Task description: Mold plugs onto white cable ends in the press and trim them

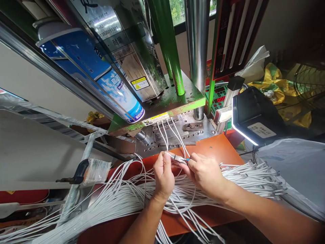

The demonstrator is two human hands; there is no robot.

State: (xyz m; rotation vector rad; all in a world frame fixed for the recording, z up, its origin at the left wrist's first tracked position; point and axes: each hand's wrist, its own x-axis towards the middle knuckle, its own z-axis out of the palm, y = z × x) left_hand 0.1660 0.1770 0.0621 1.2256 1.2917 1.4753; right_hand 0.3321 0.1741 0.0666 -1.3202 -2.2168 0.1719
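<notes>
My left hand (164,174) is closed, thumb and fingers pinched on the end of a white cable, in front of the press. Just to its right, my right hand (207,171) grips small pliers (179,159) with a bit of blue on the handle. The pliers' jaws point left and meet the cable end at my left fingertips. Several white cables (178,135) run from the metal mould (165,130) down behind both hands. Under my wrists lies a large bundle of white cables (122,193) across the orange surface (219,149).
The green press plate (162,112) hangs over the mould, with a blue spray can (101,78) at its left. A black lamp (259,117) shines at the right. At the left is a metal frame with a clamp (82,171). Cable ends with connectors (264,179) lie at the right.
</notes>
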